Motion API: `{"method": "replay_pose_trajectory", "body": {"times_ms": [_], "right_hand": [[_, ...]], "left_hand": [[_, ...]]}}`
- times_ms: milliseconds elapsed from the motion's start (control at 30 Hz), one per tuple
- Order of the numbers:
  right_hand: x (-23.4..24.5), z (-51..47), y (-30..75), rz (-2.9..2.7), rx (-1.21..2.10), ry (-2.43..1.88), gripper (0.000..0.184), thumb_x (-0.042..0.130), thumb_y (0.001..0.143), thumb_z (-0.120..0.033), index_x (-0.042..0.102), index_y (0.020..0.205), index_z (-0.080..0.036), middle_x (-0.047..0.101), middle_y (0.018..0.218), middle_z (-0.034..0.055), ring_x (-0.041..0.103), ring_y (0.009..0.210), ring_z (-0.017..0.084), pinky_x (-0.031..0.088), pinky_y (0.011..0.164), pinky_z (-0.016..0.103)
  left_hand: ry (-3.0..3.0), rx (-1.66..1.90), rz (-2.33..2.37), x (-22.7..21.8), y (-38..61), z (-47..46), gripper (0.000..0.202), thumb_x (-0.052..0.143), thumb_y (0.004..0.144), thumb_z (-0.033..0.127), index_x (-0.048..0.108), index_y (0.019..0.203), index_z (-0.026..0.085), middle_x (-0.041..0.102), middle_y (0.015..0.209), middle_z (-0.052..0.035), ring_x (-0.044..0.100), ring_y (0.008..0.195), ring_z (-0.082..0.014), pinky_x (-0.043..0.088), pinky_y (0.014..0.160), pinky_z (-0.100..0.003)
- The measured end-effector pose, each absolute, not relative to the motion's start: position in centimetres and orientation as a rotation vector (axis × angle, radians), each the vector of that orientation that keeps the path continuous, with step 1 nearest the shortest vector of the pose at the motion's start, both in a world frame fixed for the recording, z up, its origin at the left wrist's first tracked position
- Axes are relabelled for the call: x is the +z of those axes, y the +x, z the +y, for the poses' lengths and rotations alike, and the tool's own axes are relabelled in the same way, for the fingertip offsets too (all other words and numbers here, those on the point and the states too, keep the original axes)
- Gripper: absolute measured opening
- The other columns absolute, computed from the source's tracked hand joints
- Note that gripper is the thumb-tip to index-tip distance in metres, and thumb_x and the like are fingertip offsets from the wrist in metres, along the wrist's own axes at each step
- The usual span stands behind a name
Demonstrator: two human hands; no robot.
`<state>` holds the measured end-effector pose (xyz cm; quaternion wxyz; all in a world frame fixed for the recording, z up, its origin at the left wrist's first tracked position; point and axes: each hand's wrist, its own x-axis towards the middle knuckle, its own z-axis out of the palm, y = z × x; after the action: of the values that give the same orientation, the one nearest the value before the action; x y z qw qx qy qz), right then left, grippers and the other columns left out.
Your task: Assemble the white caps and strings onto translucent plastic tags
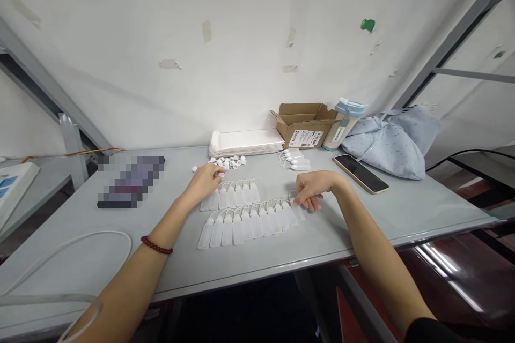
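My left hand (204, 180) reaches over the near side of a loose heap of small white caps (233, 162), its thumb and fingers drawn together at a cap. My right hand (314, 188) is at the right end of a front row of small translucent plastic bottles (250, 223), each with a thin white loop at its top. Its fingers are curled, and the thumb and index finger close on the top of the last bottle (296, 210). A shorter back row of similar bottles (237, 194) lies just below my left hand. Several more such bottles (296, 161) lie behind my right hand.
Against the wall stand a stack of white trays (247, 142), an open cardboard box (303, 126) and a blue-lidded cup (343, 124). A phone (361, 173) and a light blue cloth bag (392, 144) are at right. A blurred dark object (132, 182) and a white cable (100, 233) lie at left.
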<state>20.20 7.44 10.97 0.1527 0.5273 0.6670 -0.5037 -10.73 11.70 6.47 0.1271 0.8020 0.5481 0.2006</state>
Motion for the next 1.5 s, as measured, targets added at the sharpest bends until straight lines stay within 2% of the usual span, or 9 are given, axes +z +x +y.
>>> {"method": "replay_pose_trajectory", "body": {"times_ms": [367,533,667,767,867,933,1100,1233,1500], "right_hand": [[10.7,7.8,20.5,1.945,-1.388,1.578,0.039,0.065,0.066,-0.047,0.057,0.05,-0.013,0.064,0.049,0.0041,0.058,0.043,0.011,0.031,0.039,0.02],[11.2,7.5,20.3,2.239,-1.437,1.771,0.035,0.064,0.07,-0.045,0.054,0.055,-0.015,0.065,0.057,0.0044,0.061,0.049,0.013,0.038,0.046,0.022],[10.5,7.4,18.6,2.549,-1.45,1.872,0.034,0.061,0.075,-0.046,0.049,0.059,-0.018,0.064,0.059,0.003,0.064,0.06,0.016,0.042,0.053,0.023],[9.2,7.5,16.9,2.799,-1.241,1.989,0.027,0.058,0.078,-0.042,0.052,0.067,-0.018,0.065,0.064,0.0021,0.061,0.062,0.015,0.041,0.056,0.024],[8.0,7.9,15.8,2.968,-0.797,1.996,0.02,0.058,0.079,-0.036,0.054,0.072,-0.018,0.064,0.068,0.0027,0.057,0.064,0.014,0.039,0.059,0.024],[7.4,8.2,15.5,3.008,-0.614,1.967,0.017,0.059,0.078,-0.033,0.054,0.075,-0.018,0.063,0.072,0.003,0.056,0.065,0.014,0.037,0.06,0.024],[6.7,8.3,15.4,2.982,-0.448,1.894,0.02,0.057,0.082,-0.032,0.048,0.071,-0.018,0.059,0.071,0.0023,0.05,0.064,0.014,0.033,0.059,0.024],[6.5,8.1,15.2,3.014,-0.354,1.843,0.026,0.053,0.086,-0.036,0.048,0.069,-0.018,0.056,0.071,0.0024,0.048,0.064,0.014,0.032,0.059,0.024],[6.5,6.7,13.9,3.22,-0.066,1.73,0.021,0.053,0.088,-0.037,0.059,0.092,-0.017,0.059,0.085,0.0062,0.053,0.07,0.015,0.035,0.059,0.024]], "left_hand": [[2.309,0.656,1.611,6.4,-10.5,11.5,0.02,0.053,0.073,0.024,0.069,0.085,0.018,0.07,0.087,-0.0059,0.063,0.079,-0.0216,0.048,0.074,-0.03],[2.225,0.799,1.614,7.1,-10.1,10.9,0.02,0.054,0.075,0.028,0.065,0.087,0.018,0.07,0.09,-0.0058,0.063,0.082,-0.0217,0.047,0.078,-0.032],[2.08,0.942,1.578,7.7,-9.4,10.2,0.02,0.057,0.075,0.033,0.062,0.087,0.018,0.069,0.087,-0.0045,0.063,0.078,-0.0194,0.048,0.073,-0.03],[2.033,0.981,1.497,7.8,-8.6,9.5,0.022,0.061,0.073,0.037,0.063,0.084,0.018,0.068,0.081,-0.0032,0.062,0.074,-0.0178,0.049,0.069,-0.028],[2.008,0.97,1.404,7.8,-7.8,8.8,0.022,0.063,0.073,0.039,0.064,0.082,0.018,0.068,0.08,-0.0021,0.062,0.072,-0.0171,0.049,0.068,-0.028],[2.0,0.946,1.354,7.8,-7.2,8.2,0.022,0.063,0.074,0.039,0.066,0.083,0.019,0.069,0.083,-0.0019,0.062,0.072,-0.0168,0.049,0.069,-0.028],[2.025,0.915,1.232,8.2,-6.2,7.1,0.02,0.063,0.075,0.035,0.069,0.088,0.021,0.071,0.091,-0.002,0.063,0.081,-0.0182,0.049,0.069,-0.027],[2.05,0.926,1.151,8.5,-5.9,6.5,0.021,0.061,0.078,0.034,0.069,0.093,0.022,0.071,0.094,-0.002,0.063,0.08,-0.0177,0.05,0.067,-0.027],[2.071,1.027,1.085,9.0,-5.6,5.7,0.023,0.059,0.08,0.03,0.069,0.098,0.02,0.071,0.097,-0.0041,0.063,0.08,-0.0173,0.05,0.069,-0.028]]}}
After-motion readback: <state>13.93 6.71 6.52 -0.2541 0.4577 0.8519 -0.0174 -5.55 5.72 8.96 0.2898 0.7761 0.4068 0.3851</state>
